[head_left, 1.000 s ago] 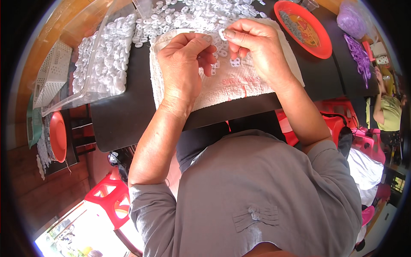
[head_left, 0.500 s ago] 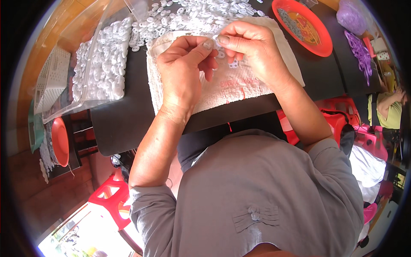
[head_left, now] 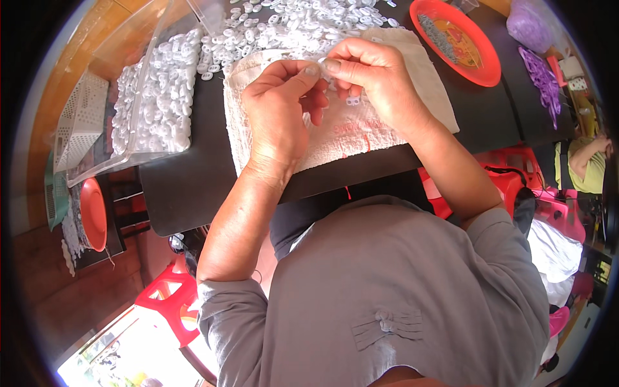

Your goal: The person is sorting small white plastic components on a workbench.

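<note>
Over a cream towel [head_left: 325, 138] my hands meet, fingertips nearly touching. A small white plastic piece [head_left: 324, 62] is pinched between them, mostly hidden by the fingers. My left hand [head_left: 277, 106] is closed, thumb against forefinger, the other fingers curled. My right hand [head_left: 380, 80] pinches from the other side with thumb and forefinger. Just under the right fingers, a few white pieces with holes [head_left: 353, 100] lie on the towel. Beyond the hands spreads a heap of similar white oval pieces [head_left: 290, 27].
A clear plastic bin [head_left: 132, 157] with many white pieces stands at the left. A red oval tray [head_left: 491, 72] holding grey bits and orange strands sits at the far right, near purple cords [head_left: 540, 80]. The black table's front edge [head_left: 193, 226] runs before me. Another person [head_left: 587, 164] is at right.
Both hands stay pinched together, with only slight shifts of the fingers. The view has shifted slightly, moving the table and bin a little to the right.
</note>
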A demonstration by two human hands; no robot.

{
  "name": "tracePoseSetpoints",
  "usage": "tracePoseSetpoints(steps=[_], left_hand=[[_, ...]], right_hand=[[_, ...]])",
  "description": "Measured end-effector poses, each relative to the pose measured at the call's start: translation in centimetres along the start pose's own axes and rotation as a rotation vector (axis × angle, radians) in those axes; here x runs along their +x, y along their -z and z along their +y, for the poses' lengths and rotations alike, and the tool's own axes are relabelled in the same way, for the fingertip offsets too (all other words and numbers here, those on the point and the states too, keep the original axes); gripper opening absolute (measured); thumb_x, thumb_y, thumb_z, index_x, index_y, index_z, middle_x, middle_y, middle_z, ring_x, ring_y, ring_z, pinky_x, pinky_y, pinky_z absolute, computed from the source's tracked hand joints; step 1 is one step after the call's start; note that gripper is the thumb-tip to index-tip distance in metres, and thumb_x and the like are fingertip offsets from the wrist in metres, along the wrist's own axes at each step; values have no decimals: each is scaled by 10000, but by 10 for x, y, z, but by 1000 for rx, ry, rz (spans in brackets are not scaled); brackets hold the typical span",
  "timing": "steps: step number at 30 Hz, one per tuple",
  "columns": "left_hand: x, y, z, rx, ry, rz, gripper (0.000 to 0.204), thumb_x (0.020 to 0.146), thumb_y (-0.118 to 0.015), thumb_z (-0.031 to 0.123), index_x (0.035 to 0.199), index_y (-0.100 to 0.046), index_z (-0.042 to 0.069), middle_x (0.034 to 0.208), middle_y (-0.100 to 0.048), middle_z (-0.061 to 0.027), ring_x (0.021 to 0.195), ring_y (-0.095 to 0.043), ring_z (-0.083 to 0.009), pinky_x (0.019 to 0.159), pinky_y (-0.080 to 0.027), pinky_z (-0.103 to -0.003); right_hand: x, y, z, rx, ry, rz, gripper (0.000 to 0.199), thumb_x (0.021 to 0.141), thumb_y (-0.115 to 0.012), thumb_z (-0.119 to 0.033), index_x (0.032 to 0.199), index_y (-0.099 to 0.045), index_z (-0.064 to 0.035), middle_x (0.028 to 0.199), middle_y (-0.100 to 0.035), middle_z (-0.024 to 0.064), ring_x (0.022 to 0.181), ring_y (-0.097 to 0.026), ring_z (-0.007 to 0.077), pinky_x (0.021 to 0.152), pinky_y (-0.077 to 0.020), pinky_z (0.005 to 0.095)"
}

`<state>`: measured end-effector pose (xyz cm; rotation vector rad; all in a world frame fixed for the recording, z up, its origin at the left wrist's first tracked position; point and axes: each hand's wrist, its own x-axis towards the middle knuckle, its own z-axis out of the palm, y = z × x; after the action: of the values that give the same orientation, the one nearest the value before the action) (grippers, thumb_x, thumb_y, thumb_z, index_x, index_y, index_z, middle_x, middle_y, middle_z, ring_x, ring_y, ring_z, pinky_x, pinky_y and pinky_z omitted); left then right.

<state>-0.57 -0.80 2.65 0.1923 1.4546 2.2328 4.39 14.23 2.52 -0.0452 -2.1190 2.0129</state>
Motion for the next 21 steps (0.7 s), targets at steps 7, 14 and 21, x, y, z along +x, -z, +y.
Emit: tracePoseSetpoints(steps=[7,14,21], left_hand=[[4,8,9,33,-112,90,160,899,-614,113,879,-598,-45,729,-631,-109,552,-566,-144,447,-408,-257],[6,13,14,-9,-168,108,143,879,-609,80,908,-601,-60,732,-636,-116,563,-575,-157,478,-427,-264],[3,13,12,-37,-157,95,99,863,-607,52,868,-614,-47,727,-637,-116,562,-582,-151,460,-418,-259]], right_hand=[[-7,10,-2,-99,27,-41,149,914,-628,-164,876,-634,-20,713,-558,-20,644,-504,52,576,-404,220],[-27,9,0,-1243,501,-234,146,835,-633,-124,807,-514,-45,725,-583,131,668,-598,331,580,-444,431],[-26,11,5,-1342,496,-305,112,816,-618,-90,840,-526,-31,771,-587,136,698,-616,329,580,-464,435]])
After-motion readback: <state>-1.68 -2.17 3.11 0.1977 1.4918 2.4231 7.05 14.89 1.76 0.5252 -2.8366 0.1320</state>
